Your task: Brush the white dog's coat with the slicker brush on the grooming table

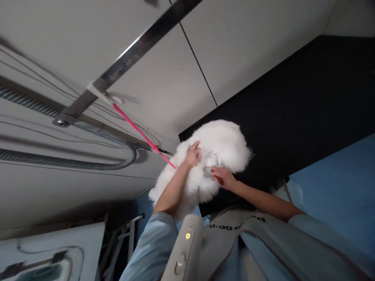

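A fluffy white dog (pixel 225 136) is on a black table (pixel 293 101); its head and legs are hard to make out in the thick coat. My left hand (pixel 193 154) presses into the fur with bent fingers gripping it. In my right hand (pixel 224 177) is a slicker brush (pixel 218 180) with an orange-brown handle, its pale head against the fur and partly hidden. A pink grooming leash (pixel 134 127) runs tight from a metal bar down into the coat, beside my left forearm.
The metal bar (pixel 129 50) slants overhead along a pale panelled wall (pixel 249 39). A grey ribbed hose (pixel 73 164) loops at left. In front of my body is a beige device (pixel 184 249) with a yellow light. A white tub-like unit (pixel 52 249) stands lower left.
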A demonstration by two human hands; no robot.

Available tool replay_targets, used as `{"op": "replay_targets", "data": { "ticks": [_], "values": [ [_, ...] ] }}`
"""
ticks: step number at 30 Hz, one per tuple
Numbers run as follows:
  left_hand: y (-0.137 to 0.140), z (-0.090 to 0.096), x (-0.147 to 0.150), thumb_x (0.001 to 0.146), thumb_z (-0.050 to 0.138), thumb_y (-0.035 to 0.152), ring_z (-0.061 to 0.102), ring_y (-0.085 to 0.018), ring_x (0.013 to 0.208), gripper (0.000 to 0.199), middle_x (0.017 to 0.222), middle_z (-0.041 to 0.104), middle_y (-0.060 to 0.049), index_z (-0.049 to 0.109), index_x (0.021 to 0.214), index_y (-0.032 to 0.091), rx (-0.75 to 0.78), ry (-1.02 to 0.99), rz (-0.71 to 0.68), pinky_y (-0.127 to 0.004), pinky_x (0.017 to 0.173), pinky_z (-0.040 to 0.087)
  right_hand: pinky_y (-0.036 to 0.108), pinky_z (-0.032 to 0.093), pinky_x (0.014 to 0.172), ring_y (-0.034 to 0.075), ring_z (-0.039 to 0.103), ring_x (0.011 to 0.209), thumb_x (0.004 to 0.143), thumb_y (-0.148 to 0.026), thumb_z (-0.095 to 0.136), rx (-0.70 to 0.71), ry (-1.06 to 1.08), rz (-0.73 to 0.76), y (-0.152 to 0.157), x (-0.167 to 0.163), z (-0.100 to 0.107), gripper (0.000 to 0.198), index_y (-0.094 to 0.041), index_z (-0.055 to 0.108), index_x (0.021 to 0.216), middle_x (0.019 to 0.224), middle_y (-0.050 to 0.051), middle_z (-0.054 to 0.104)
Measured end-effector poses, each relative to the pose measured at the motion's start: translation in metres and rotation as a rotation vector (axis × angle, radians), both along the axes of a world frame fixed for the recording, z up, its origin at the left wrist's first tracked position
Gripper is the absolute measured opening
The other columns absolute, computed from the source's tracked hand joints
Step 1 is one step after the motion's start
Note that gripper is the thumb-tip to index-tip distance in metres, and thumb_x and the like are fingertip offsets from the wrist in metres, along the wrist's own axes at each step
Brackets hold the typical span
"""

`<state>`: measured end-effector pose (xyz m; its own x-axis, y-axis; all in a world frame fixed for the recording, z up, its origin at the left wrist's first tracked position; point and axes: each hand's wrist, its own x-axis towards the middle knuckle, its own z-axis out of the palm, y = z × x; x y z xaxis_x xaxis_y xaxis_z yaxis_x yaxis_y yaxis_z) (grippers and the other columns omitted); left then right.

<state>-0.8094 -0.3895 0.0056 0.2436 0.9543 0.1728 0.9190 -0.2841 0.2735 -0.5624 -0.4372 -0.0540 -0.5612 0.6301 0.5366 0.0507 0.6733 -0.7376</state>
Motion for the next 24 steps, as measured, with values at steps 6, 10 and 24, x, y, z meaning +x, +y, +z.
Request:
{"op": "replay_targets", "data": {
  "ticks": [6, 10, 24],
  "values": [
    [0.010, 0.003, -0.008, 0.076, 0.058, 0.017, 0.062, -0.027, 0.120, 0.014, 0.137, 0.059, -0.016, 0.055, 0.062, 0.017, -0.037, -0.091, -0.121, -0.045, 0.104, 0.053, 0.041, 0.052, 0.106, 0.024, 0.064, 0.123, 0.096, -0.026, 0.058, -0.112, 0.165, -0.031, -0.013, -0.008, -0.006, 0.018, -0.021, 0.074, 0.090, 0.135, 0.010, 0.066],
    [0.009, 0.007, -0.012, 0.084, 0.052, 0.018, 0.058, -0.026, 0.127, 0.018, 0.138, 0.058, -0.017, 0.059, 0.068, 0.016, -0.041, -0.091, -0.108, -0.045, 0.109, 0.050, 0.039, 0.057, 0.099, 0.024, 0.066, 0.119, 0.096, -0.025, 0.059, -0.131, 0.161, 0.033, -0.024, -0.020, -0.004, 0.017, -0.020, 0.073, 0.088, 0.136, 0.013, 0.065],
    [0.009, 0.016, -0.011, 0.097, 0.047, 0.021, 0.066, -0.015, 0.118, 0.034, 0.099, 0.073, -0.013, 0.067, 0.069, 0.015, -0.032, 0.140, -0.067, -0.021, 0.101, 0.050, 0.048, 0.046, 0.113, 0.027, 0.051, 0.140, 0.091, -0.020, 0.064, -0.044, 0.035, 0.314, 0.015, -0.002, 0.000, 0.010, -0.020, 0.074, 0.091, 0.145, 0.012, 0.060]
  ]
}}
